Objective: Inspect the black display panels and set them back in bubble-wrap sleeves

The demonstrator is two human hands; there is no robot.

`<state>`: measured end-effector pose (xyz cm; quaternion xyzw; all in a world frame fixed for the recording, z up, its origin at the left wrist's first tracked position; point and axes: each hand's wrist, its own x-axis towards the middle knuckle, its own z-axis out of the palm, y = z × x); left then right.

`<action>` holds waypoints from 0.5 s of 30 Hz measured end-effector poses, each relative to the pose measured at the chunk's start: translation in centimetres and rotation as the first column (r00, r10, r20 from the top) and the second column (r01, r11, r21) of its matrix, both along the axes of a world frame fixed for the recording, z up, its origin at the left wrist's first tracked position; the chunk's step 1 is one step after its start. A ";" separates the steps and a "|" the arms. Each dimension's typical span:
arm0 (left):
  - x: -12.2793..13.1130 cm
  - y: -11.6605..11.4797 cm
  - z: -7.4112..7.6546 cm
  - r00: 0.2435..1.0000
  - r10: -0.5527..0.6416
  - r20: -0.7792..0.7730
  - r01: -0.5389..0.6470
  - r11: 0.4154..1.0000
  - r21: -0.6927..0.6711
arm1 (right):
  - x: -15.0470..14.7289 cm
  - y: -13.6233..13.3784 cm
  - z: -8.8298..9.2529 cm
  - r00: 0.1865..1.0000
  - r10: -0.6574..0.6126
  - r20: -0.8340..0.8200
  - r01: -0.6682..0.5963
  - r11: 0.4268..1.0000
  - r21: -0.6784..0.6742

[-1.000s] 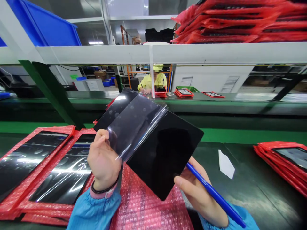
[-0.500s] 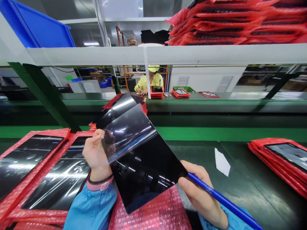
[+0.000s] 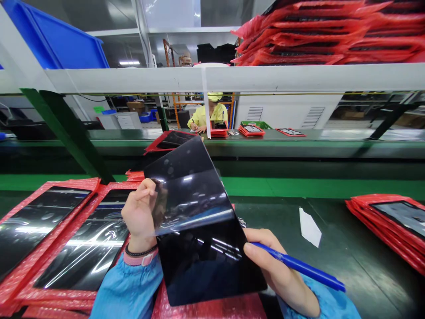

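Observation:
A glossy black screen panel [image 3: 206, 270] is held up, tilted, in front of me. My right hand [image 3: 274, 257] grips its right edge between thumb and fingers, with a blue pen [image 3: 302, 266] tucked in the same hand and pointing down to the right. Closed in a pinch at the panel's left side, my left hand [image 3: 139, 215] holds a clear film [image 3: 191, 195]. This film spans the upper part of the panel; whether it touches the surface all over, I cannot tell. Below the panel lies a red bubble-wrap bag [image 3: 212, 309].
Two dark panels on red bubble wrap [image 3: 79, 241] lie at left. A red-wrapped stack [image 3: 392, 226] sits at right, near a white paper piece [image 3: 310, 228]. Overhead, a shelf [image 3: 299, 79] bears red-wrapped stacks and a blue bin [image 3: 63, 40]. A person in yellow [image 3: 217, 113] sits beyond.
The panel has turned more upright, its top edge swinging right. The film's lower boundary has shifted with it and lies flatter. My left hand moved slightly right, and the pen's angle became shallower.

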<state>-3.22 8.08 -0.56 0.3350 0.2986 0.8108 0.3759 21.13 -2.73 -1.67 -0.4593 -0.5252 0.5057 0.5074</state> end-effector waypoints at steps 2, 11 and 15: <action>0.5 -0.7 0.3 0.997 -0.075 -0.029 0.075 0.997 0.009 | -0.2 0.3 0.0 0.998 -0.006 -0.060 0.006 1.000 -0.009; 2.2 -2.9 1.7 0.956 -0.215 -0.200 0.219 0.976 -0.001 | -1.0 1.2 2.1 0.968 0.240 -0.071 -0.220 0.951 0.216; 2.3 -3.3 1.6 0.961 -0.150 -0.233 0.159 0.987 0.020 | -1.5 1.2 1.9 0.958 0.258 -0.127 -0.233 0.955 0.181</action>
